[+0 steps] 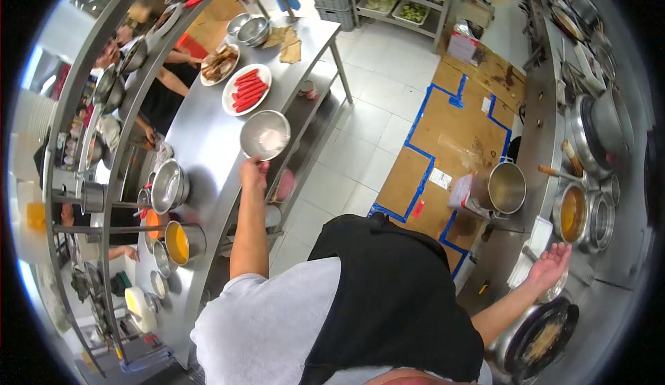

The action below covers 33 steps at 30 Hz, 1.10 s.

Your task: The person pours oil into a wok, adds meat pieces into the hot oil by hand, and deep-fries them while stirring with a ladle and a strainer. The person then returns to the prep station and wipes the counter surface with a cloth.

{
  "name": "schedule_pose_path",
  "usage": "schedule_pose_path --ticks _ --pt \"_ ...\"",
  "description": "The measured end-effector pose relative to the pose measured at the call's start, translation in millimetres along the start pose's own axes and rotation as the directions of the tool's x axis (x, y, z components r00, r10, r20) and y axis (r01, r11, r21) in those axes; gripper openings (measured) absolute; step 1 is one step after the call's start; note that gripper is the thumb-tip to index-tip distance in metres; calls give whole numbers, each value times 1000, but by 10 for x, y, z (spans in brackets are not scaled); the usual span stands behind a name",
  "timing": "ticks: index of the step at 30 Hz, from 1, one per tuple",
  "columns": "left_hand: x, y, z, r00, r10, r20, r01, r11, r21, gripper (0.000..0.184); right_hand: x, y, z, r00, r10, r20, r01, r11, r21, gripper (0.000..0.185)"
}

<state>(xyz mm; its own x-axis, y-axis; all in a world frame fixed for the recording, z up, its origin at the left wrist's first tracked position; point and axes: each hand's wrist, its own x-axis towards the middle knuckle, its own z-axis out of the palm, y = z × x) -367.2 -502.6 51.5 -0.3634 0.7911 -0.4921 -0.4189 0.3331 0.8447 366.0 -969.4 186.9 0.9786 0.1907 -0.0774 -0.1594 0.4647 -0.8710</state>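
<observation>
My left hand (254, 172) is closed on the near rim of a steel mixing bowl (256, 151) at the edge of the steel table. Some white powder-like stuff (271, 140) lies in the bowl. Just beyond it is a white oval plate (228, 101) of red sticks (251, 91). On the other side, my right hand (551, 266) is held out palm up over the stove side, fingers apart, nothing in it. Nearest to it are a pan of orange liquid (572, 212) and a wok (569, 319) with pale food inside.
The steel table (201, 132) also bears a plate of brown food (220, 65), steel bowls (253, 32) and a pot of yellow liquid (181, 243). A large stockpot (506, 185) stands by the stove. Taped cardboard (457, 142) covers the floor. Other people work behind the shelf rack.
</observation>
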Motion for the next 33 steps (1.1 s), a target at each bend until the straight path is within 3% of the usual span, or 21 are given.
schedule_pose_path --ticks 2,5,8,10,12,14,15,17,19,20,23,26,30,33 --pt "188 146 -382 993 83 -87 -90 992 -91 13 -28 53 201 1000 6 31 -5 1000 -31 37" --pt "296 277 -562 986 86 -141 -140 892 -431 32 -68 127 365 999 27 42 -25 999 -37 36" --pt "266 179 -364 997 68 -48 -80 934 -349 49 -152 205 392 999 42 25 -41 999 -33 37" --pt "273 -74 -29 993 11 116 17 972 -236 58 -248 213 273 999 34 18 -33 999 -34 38" --pt "303 -483 463 961 -173 217 211 963 -170 42 -354 153 54 1000 17 8 -16 1000 -24 39" --pt "-31 -974 1233 929 -282 239 276 959 60 22 -420 9 -403 999 13 -38 -14 1000 -18 40" --pt "-271 -1224 1605 905 -314 286 264 943 201 22 -612 -98 -373 989 -35 -147 31 999 -33 43" --pt "-994 -1708 2289 785 -400 472 177 876 449 27 -807 -336 -678 965 -69 -254 64 998 -28 45" --pt "-1785 -2107 2788 523 -545 655 45 786 617 37 -1189 -617 -912 949 -167 -266 163 986 -37 41" --pt "-2236 -2258 2994 357 -635 685 -33 724 689 30 -1348 -766 -961 897 -207 -391 215 976 -24 38" --pt "-3445 -2779 3196 -30 -823 567 -206 560 803 32 -2042 -1216 -1481 818 -321 -478 370 929 10 30" --pt "-4425 -3456 3072 -277 -910 309 -381 399 834 33 -2687 -1657 -1973 704 -416 -576 500 866 -14 25" --pt "-5559 -4052 2477 -373 -926 -53 -640 215 738 37 -3476 -2011 -2575 592 -470 -655 620 785 -2 22" --pt "-6220 -4628 1801 -413 -842 -346 -751 100 653 44 -3831 -2103 -2719 546 -433 -718 636 772 18 21"
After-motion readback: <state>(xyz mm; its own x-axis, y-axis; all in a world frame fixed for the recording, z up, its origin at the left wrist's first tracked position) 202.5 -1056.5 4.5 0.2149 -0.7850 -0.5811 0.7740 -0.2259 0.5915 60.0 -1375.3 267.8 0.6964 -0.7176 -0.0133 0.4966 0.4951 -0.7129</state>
